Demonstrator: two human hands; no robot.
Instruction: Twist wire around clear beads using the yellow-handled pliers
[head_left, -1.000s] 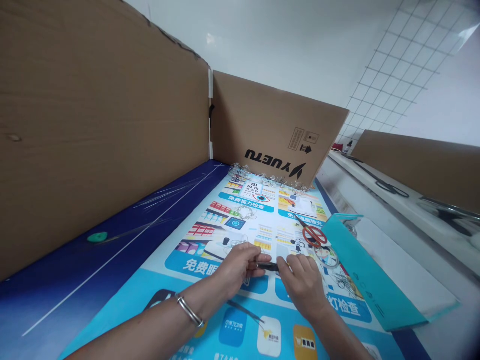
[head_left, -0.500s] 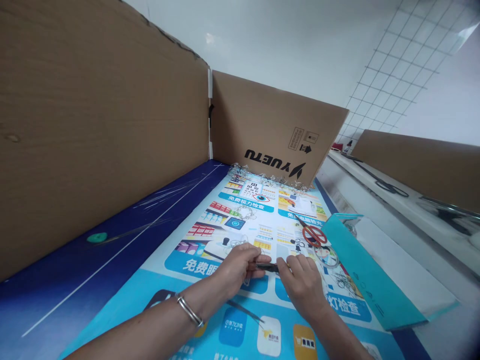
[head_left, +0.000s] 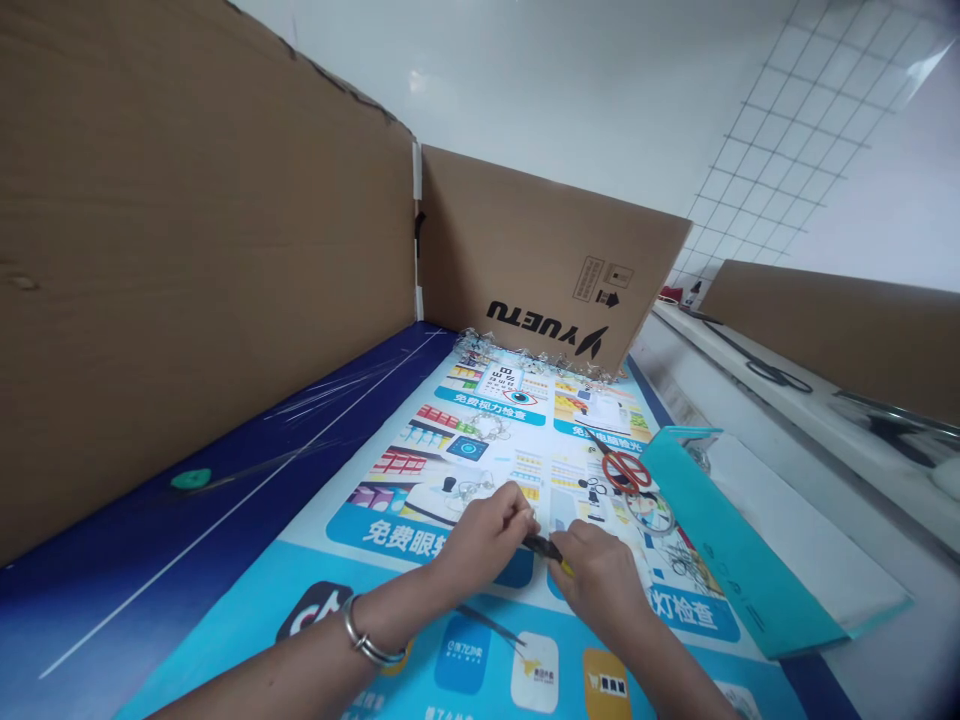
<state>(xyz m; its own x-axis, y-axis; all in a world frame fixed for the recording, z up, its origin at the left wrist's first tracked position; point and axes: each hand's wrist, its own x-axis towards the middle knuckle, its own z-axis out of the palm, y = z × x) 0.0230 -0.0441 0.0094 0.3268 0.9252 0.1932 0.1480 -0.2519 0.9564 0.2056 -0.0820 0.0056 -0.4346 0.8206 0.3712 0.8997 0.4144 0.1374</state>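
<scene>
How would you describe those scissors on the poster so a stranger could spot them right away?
Start at the cardboard panel printed YUETU, at the far end of the blue-and-white poster. Come down the poster's right side to the teal folder. Just beside it lie the scissors, whose bright red handles stand out from everything around them.

Centre: printed poster point(head_left: 487, 450) lying flat | On it: left hand point(head_left: 487, 535) and right hand point(head_left: 600, 580), small tool point(head_left: 544, 546) between them | Beyond right hand: scissors point(head_left: 624, 472) | Right: folder point(head_left: 739, 550) overlapping poster's edge | Behind: cardboard sheet point(head_left: 540, 260) | Left: larger cardboard sheet point(head_left: 187, 280)
</scene>
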